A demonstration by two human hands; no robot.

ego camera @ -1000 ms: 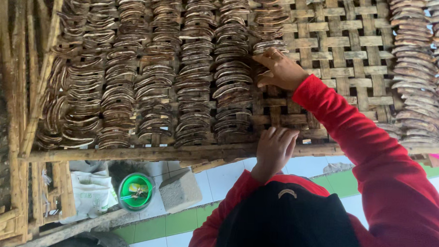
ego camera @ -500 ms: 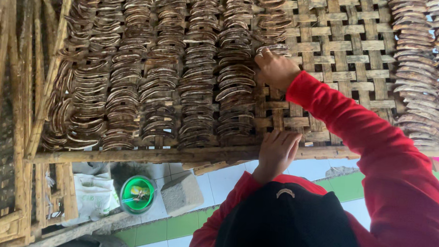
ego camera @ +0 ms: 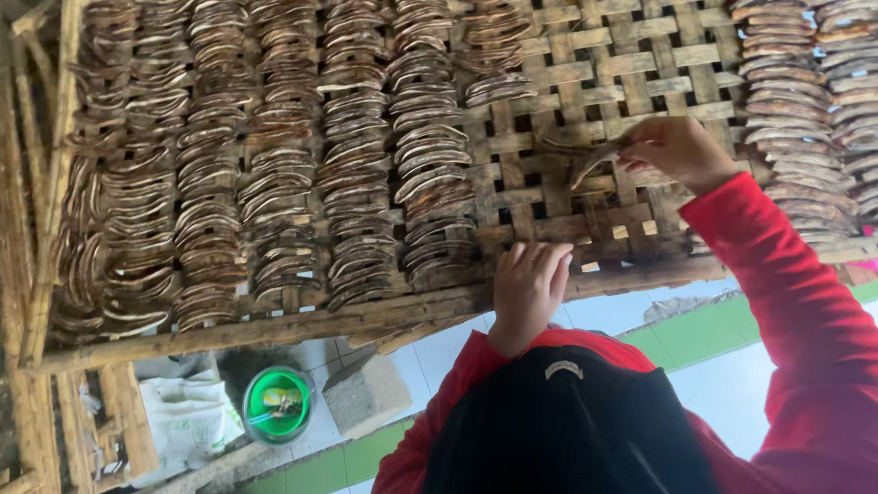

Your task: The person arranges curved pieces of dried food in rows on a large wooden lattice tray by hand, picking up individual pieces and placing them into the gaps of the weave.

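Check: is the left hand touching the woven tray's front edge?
Touching. The head view shows the left hand resting on the woven tray, fingers curled over its front edge.
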